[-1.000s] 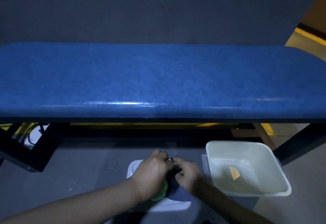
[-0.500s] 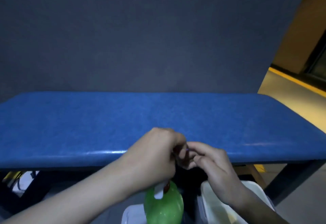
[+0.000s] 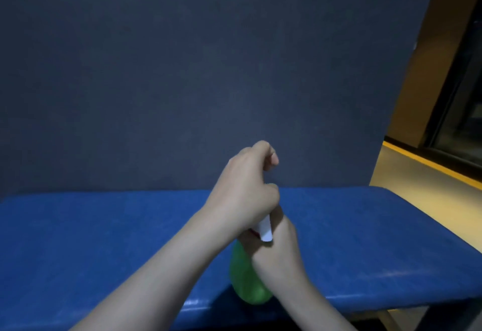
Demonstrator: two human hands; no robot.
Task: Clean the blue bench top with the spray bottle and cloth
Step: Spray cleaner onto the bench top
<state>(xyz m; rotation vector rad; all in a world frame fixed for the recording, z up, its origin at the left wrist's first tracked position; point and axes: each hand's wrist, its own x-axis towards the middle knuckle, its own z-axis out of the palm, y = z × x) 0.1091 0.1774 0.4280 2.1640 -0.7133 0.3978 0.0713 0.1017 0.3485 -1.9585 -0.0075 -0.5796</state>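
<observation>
The blue bench top (image 3: 104, 239) runs across the lower half of the view. Over its middle I hold a green spray bottle (image 3: 245, 281), its round body hanging near the bench's front edge. My left hand (image 3: 245, 195) grips the bottle's white spray head (image 3: 265, 231), fingers curled round it and the forefinger bent above. My right hand (image 3: 280, 247) lies against the bottle's neck just below the left hand. Its fingers are hidden behind the left hand, so its hold cannot be told. No cloth shows.
A dark blue-grey wall (image 3: 182, 69) rises directly behind the bench. To the right, a yellow floor (image 3: 417, 182) and a dark doorway (image 3: 464, 95) lie beyond the bench's end.
Both hands have lifted the green bottle from the floor below the bench to above the bench top. The view has tilted upward, and the white tub and lid have dropped out of sight.
</observation>
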